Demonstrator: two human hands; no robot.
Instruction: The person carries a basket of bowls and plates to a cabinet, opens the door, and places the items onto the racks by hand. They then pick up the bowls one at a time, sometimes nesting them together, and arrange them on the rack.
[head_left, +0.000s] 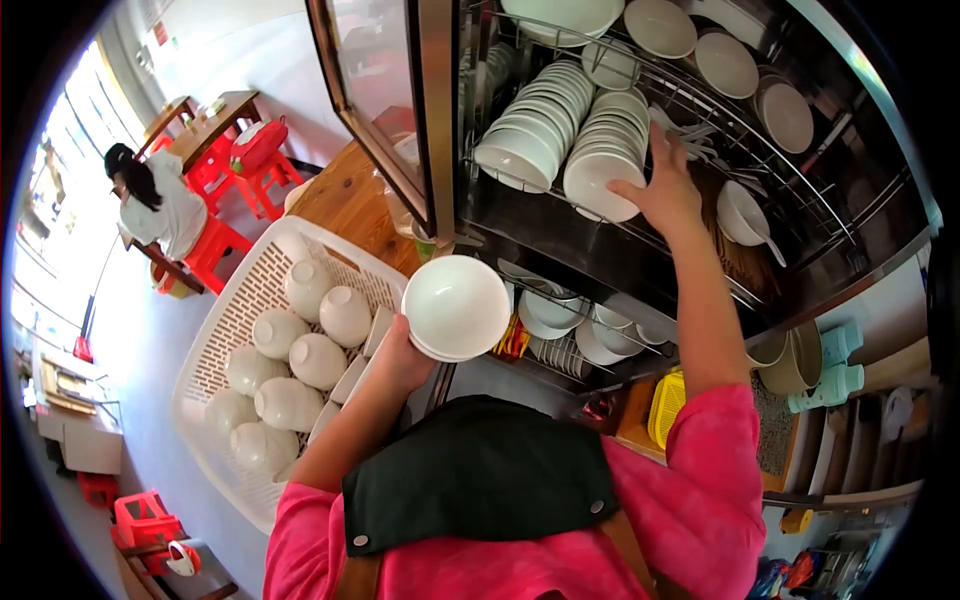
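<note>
The cabinet has a dark, shiny interior with thin wire racks and a framed glass door standing open. Left of it, the basket is pale slotted plastic, holding smooth, rounded bowls upside down. A wooden table shows visible grain. On the upper rack, glossy white bowls lean in two nested rows, a left row and a right row; spoons lie beside the latter.

The left hand is clamped on a nested stack of round white bowls, openings up, between basket and cabinet. The right hand has thumb and fingers spread apart at the right row's front bowl; firm contact cannot be confirmed.
</note>
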